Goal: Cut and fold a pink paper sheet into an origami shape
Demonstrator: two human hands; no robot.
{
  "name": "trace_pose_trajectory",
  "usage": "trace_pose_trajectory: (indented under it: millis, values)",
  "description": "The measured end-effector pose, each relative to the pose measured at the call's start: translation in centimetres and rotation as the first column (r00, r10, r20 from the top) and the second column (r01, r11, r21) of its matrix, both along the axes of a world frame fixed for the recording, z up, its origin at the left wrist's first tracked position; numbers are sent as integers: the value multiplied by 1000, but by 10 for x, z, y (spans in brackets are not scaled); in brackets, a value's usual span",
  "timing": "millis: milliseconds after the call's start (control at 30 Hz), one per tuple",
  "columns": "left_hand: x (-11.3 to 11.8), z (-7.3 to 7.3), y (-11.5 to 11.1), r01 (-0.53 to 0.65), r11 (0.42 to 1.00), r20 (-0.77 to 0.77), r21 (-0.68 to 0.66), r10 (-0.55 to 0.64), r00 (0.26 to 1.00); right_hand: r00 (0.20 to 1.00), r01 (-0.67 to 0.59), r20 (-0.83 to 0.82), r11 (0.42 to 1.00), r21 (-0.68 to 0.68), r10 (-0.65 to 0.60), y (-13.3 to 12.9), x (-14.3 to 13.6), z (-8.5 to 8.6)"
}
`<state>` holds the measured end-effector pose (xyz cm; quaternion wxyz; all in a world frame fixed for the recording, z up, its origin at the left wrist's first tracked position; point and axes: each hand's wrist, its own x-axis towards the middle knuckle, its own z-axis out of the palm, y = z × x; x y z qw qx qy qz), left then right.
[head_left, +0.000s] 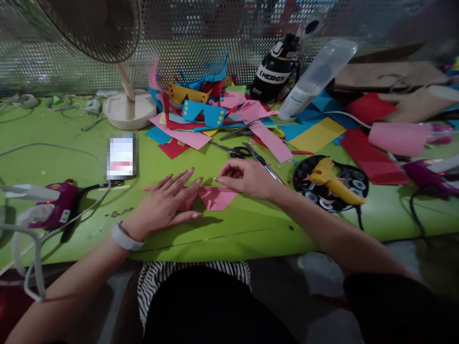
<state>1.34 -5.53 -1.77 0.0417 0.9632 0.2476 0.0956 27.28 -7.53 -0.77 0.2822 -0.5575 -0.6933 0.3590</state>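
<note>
Against a perforated screen (pixel 186 28), a green bench (pixel 251 230) carries a pink paper cutout (pixel 217 197), lying partly under the left hand (pixel 168 199). That hand's grip is wide, fingers spread flat; the right hand (pixel 247 177) has a narrow grip near the upper edge, and I cannot tell whether it holds anything. Uneven pressing could crease the paper, an uneven tug could tear it, and a breeze from the fan (pixel 100 38), if running, could shift it.

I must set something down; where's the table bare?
Bare table shows in front of the pink paper, between left hand and right forearm; also left of the phone, where a cable crosses. Beyond the right hand, scissors, coloured paper and a bottle crowd it.
</note>
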Motion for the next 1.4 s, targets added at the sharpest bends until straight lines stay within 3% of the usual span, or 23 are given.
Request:
trace_pose_trajectory:
  millis: [67, 133, 300, 400, 500, 600, 700, 767, 833, 900, 1000, 1067, 1167, 1233, 1300, 1400]
  values:
    - [-1, 6, 2, -113, 994, 70, -3, 112, 991, 993, 16, 111, 978, 207, -40, 1, 1, 0]
    - [-1, 7, 4, -196, 980, 109, -12, 196, 975, 976, -45, 218, 964, 263, -14, 2, -1, -4]
    - [4, -2, 6, -209, 975, 65, -71, 214, 975, 909, -184, 409, 959, 217, 82, 3, -9, -20]
    - [4, -2, 6, -224, 971, 79, -87, 230, 970, 906, -214, 405, 958, 191, 122, 3, -12, -21]
    - [4, 5, 6, -237, 969, 197, -76, 247, 949, 934, -173, 344, 968, 184, 102, 1, -12, -18]
    - [8, 16, 3, -302, 953, 434, -13, 278, 857, 965, -65, 261, 975, 211, 8, 0, -8, -14]
    - [16, 23, -1, -378, 915, 674, -143, 369, 640, 972, 32, 212, 947, 321, -104, -2, -4, -8]
    - [21, 23, -3, -306, 862, 740, -404, 505, 444, 967, 88, 186, 913, 397, -174, -4, -2, -5]
    - [27, 21, -4, -134, 739, 675, -660, 662, 327, 964, 131, 151, 886, 444, -219, -5, 0, -3]
    - [33, 18, -5, 10, 569, 537, -823, 770, 345, 963, 158, 121, 864, 478, -242, -5, 1, -3]
    - [47, 12, -6, 110, 326, 341, -939, 845, 411, 960, 152, 130, 850, 505, -248, -5, 2, -6]
    - [59, 8, -6, 234, 223, 301, -946, 873, 384, 955, 134, 159, 842, 522, -250, -5, 1, -9]
    - [74, 2, -3, 433, 214, 349, -875, 901, 260, 952, 121, 177, 838, 533, -249, -7, -1, -11]
    - [79, -2, -1, 456, 236, 354, -858, 915, 194, 963, 132, 139, 854, 503, -231, -8, -1, -10]
    - [81, -4, 2, 433, 262, 366, -863, 913, 178, 976, 158, 68, 882, 444, -209, -7, -1, -10]
    - [80, -6, 6, 387, 313, 414, -867, 885, 211, 986, 158, 0, 925, 345, -168, -5, 0, -9]
